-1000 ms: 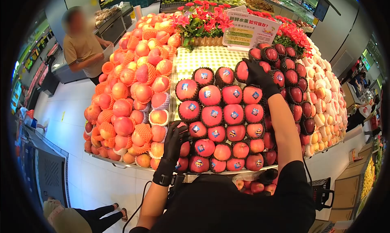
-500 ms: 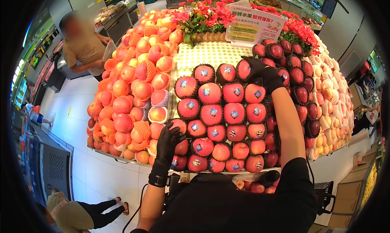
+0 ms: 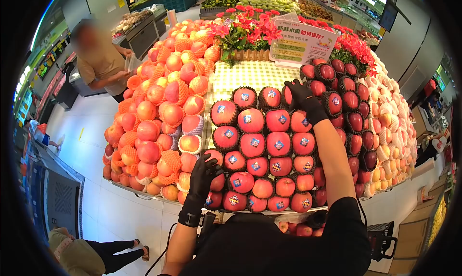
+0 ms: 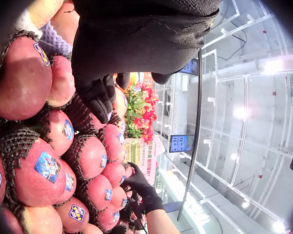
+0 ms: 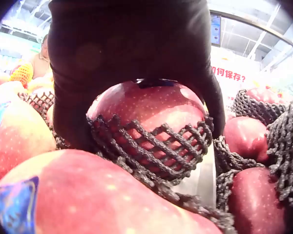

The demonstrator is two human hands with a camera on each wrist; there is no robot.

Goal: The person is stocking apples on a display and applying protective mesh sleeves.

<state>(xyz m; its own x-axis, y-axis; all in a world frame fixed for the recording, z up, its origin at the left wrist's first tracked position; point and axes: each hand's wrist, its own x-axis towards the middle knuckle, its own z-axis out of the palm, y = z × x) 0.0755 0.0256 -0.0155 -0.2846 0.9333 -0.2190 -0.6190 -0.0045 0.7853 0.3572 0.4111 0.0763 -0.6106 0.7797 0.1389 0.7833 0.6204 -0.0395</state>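
My gloved right hand [image 3: 306, 102] grips a red apple [image 5: 149, 105] at the right end of the back row. In the right wrist view, thumb and fingers come down on both sides of this apple, which sits in a black foam net [image 5: 156, 151]. Black-gloved too, my left hand [image 3: 202, 177] lies at the front left corner of the stickered apples [image 3: 251, 145]. Its fingers are loosely bent over an apple [image 3: 214, 156] there. From the left wrist, the fingertips [image 4: 98, 105] show against netted apples, partly hidden by the palm.
Orange-netted apples [image 3: 149, 151] are heaped at left. Darker red apples [image 3: 353, 120] and pale netted fruit [image 3: 387, 126] fill the right. Behind the rows lie a checked cloth [image 3: 236, 76], red flowers [image 3: 250, 30] and a sign [image 3: 303, 42]. A person [image 3: 101, 59] stands beyond the left heap.
My right hand stays on the same apple, which has shifted slightly toward me against its row. The left hand has drawn back a little from the apples. The head view has shifted slightly.
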